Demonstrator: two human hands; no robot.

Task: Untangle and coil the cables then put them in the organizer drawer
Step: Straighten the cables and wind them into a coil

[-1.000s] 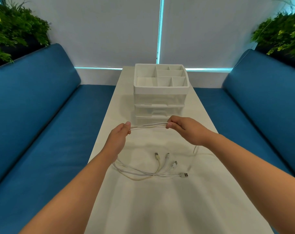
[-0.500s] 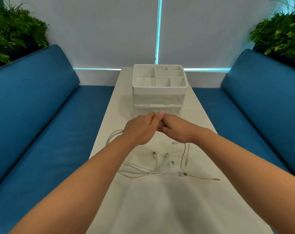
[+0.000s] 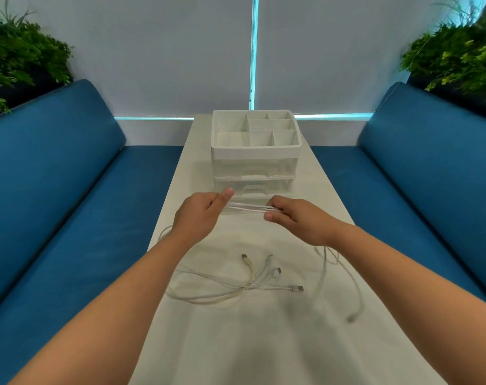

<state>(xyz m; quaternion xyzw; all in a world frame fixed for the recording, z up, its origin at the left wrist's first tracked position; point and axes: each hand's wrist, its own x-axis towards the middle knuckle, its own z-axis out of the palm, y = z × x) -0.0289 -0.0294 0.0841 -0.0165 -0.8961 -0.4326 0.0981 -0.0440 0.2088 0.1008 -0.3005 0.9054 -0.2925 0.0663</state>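
Several strands of a white cable (image 3: 247, 209) stretch taut between my two hands above the table. My left hand (image 3: 200, 215) grips the left end of the folded strands. My right hand (image 3: 294, 218) pinches the right end, and a loose tail (image 3: 344, 276) hangs from it down to the table on the right. A second bunch of white cables (image 3: 236, 284) with several plugs lies loose on the table below my hands. The white organizer (image 3: 255, 154) with its clear drawers stands just behind my hands, drawers closed.
A narrow white table (image 3: 250, 343) runs between two blue sofas (image 3: 55, 190) (image 3: 430, 176). Green plants stand at the back left (image 3: 19, 59) and back right (image 3: 455, 56). The organizer's top tray has several open compartments.
My hands met half a second ago and have now moved apart again, stretching another fold of cable between them. The loose tail has swung out to the right.
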